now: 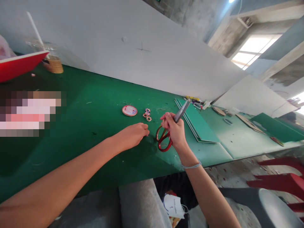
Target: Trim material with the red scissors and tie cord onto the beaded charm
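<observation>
Green desk (95,95), stacked green sheets (201,126), two hands, scissors (181,110).
Right hand (175,129) is clamped on the red scissor handles just above the desk, blades angled upward. Left hand (133,134) is curled closed, resting on the desk alongside. Round pink disc (129,110) and beaded flowers (147,115) lie just beyond.

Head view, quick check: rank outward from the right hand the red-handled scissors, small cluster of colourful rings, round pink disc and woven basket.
1. Red-handled scissors: held in the right hand.
2. Small cluster of colourful rings: just left of it.
3. Round pink disc: further left.
4. Woven basket: far left, by the white wall.
</observation>
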